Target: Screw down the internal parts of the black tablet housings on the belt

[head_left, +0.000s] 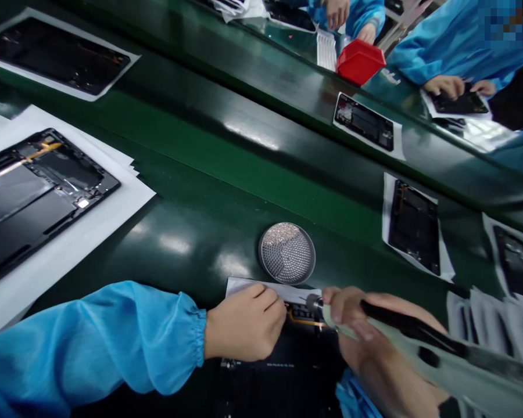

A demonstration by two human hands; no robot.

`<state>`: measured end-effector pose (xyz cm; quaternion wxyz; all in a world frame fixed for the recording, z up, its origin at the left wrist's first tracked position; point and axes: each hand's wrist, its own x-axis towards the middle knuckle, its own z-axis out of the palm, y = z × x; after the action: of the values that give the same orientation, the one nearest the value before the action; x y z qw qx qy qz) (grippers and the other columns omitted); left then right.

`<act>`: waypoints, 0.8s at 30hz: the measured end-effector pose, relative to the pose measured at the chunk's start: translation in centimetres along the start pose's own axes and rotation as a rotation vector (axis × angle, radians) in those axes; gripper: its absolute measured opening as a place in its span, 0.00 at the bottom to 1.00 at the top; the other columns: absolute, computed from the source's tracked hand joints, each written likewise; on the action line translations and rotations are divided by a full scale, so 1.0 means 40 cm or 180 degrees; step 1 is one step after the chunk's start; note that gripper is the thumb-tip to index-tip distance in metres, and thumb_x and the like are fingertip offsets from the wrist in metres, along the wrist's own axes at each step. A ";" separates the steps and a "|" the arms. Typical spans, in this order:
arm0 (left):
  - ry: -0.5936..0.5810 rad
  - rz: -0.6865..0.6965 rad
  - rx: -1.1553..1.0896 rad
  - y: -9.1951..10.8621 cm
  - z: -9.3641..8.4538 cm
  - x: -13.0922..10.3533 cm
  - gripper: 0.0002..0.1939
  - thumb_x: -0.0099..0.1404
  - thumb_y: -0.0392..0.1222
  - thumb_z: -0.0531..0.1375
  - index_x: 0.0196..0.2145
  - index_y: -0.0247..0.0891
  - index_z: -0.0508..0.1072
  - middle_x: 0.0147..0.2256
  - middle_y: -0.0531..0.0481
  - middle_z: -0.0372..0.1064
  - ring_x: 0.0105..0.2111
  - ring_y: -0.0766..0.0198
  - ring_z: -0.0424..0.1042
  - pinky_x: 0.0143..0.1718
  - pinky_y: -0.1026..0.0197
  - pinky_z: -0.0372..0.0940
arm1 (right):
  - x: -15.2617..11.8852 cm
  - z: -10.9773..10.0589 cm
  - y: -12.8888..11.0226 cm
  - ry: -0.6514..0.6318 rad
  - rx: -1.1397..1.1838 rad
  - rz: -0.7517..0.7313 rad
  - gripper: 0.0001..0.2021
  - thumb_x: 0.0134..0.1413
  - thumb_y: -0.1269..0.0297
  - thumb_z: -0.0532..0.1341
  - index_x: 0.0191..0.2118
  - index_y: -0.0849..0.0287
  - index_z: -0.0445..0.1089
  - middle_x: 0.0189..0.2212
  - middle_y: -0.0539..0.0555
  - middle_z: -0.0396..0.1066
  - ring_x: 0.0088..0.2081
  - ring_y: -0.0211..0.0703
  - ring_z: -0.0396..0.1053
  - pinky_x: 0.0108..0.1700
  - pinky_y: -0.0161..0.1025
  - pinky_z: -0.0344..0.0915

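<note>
Green and glossy, the conveyor belt [192, 191] carries everything, and the round metal screw tray [286, 253] in its middle serves as the landmark. Just below that tray lies an opened tablet [287, 360] on a white sheet [253, 286], its dark insides facing up. The left hand [245, 324], in a blue sleeve [96, 342], sits below and slightly left of the tray, fingers curled and pressed onto the tablet's top edge, holding it down. The right hand [375, 342], below and right of the tray, is wrapped around a pale electric screwdriver [418, 354]; the metal tip [312, 302] points at the tablet's upper edge, just beside the left fingertips, though blur hides whether it touches.

Far left of the tray another opened tablet [35, 191] rests on stacked white paper [70, 244]. To the tray's right, more open tablets [414, 226] lie on sheets. Well above and right of the tray sits a red bin [359, 60], with other people's hands [444, 86] in blue sleeves working near it.
</note>
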<state>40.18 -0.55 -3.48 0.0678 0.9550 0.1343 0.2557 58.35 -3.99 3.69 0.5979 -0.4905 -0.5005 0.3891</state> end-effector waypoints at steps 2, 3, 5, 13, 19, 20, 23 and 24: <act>-0.0049 -0.0019 -0.0010 -0.001 -0.005 0.002 0.12 0.71 0.33 0.53 0.40 0.25 0.76 0.35 0.40 0.71 0.33 0.56 0.68 0.32 0.54 0.62 | 0.035 0.015 -0.013 0.0247 0.0020 -0.0023 0.13 0.54 0.74 0.64 0.44 0.52 0.74 0.29 0.49 0.68 0.33 0.42 0.69 0.42 0.49 0.72; -0.0083 -0.0040 -0.0022 -0.001 -0.005 0.002 0.12 0.71 0.34 0.53 0.41 0.26 0.76 0.36 0.40 0.72 0.34 0.56 0.69 0.33 0.54 0.63 | 0.052 0.026 -0.013 0.0325 0.0062 -0.0080 0.12 0.53 0.74 0.65 0.43 0.52 0.74 0.28 0.49 0.68 0.33 0.42 0.69 0.41 0.48 0.72; -0.0152 -0.0085 -0.0054 -0.002 -0.004 0.000 0.13 0.72 0.35 0.52 0.42 0.27 0.76 0.38 0.39 0.72 0.36 0.55 0.69 0.35 0.54 0.63 | 0.081 0.048 0.002 0.0417 0.0116 -0.0252 0.12 0.51 0.74 0.65 0.41 0.52 0.75 0.26 0.48 0.68 0.31 0.42 0.68 0.39 0.48 0.72; -0.0312 -0.0285 -0.0218 -0.001 0.002 0.006 0.12 0.73 0.35 0.52 0.41 0.29 0.75 0.38 0.42 0.71 0.35 0.58 0.68 0.32 0.55 0.60 | 0.104 0.074 0.065 0.0415 0.0074 -0.0275 0.13 0.49 0.77 0.63 0.41 0.56 0.74 0.25 0.49 0.70 0.29 0.42 0.70 0.37 0.48 0.72; -0.0312 -0.0203 -0.0197 -0.003 -0.007 0.010 0.12 0.73 0.34 0.52 0.42 0.28 0.75 0.40 0.40 0.70 0.35 0.56 0.68 0.31 0.54 0.59 | 0.099 0.072 0.061 0.0447 0.0070 -0.0216 0.11 0.48 0.76 0.64 0.39 0.57 0.74 0.23 0.49 0.70 0.27 0.42 0.70 0.35 0.48 0.72; -0.0275 -0.0196 -0.0185 -0.003 -0.007 0.010 0.12 0.73 0.34 0.52 0.42 0.28 0.75 0.40 0.40 0.70 0.35 0.56 0.68 0.31 0.54 0.59 | 0.098 0.072 0.062 0.0467 0.0052 -0.0216 0.11 0.48 0.76 0.64 0.39 0.57 0.74 0.23 0.49 0.71 0.27 0.42 0.70 0.36 0.48 0.72; -0.0179 -0.0204 -0.0152 -0.002 -0.005 0.009 0.12 0.73 0.34 0.52 0.42 0.28 0.75 0.38 0.41 0.70 0.34 0.57 0.68 0.30 0.55 0.58 | 0.096 0.070 0.066 0.0506 -0.0029 -0.0141 0.11 0.49 0.76 0.64 0.39 0.57 0.74 0.24 0.49 0.71 0.28 0.43 0.72 0.36 0.48 0.71; -0.0171 -0.0208 -0.0141 -0.002 -0.004 0.008 0.12 0.73 0.34 0.52 0.42 0.28 0.75 0.38 0.41 0.70 0.33 0.57 0.67 0.29 0.55 0.58 | 0.095 0.070 0.067 0.0519 -0.0048 -0.0121 0.11 0.48 0.76 0.65 0.38 0.57 0.74 0.25 0.49 0.71 0.29 0.43 0.72 0.36 0.48 0.71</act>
<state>40.35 -0.37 -3.19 0.1008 0.9549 0.1579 0.2305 56.43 0.77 1.93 0.6402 -0.5155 -0.4623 0.3327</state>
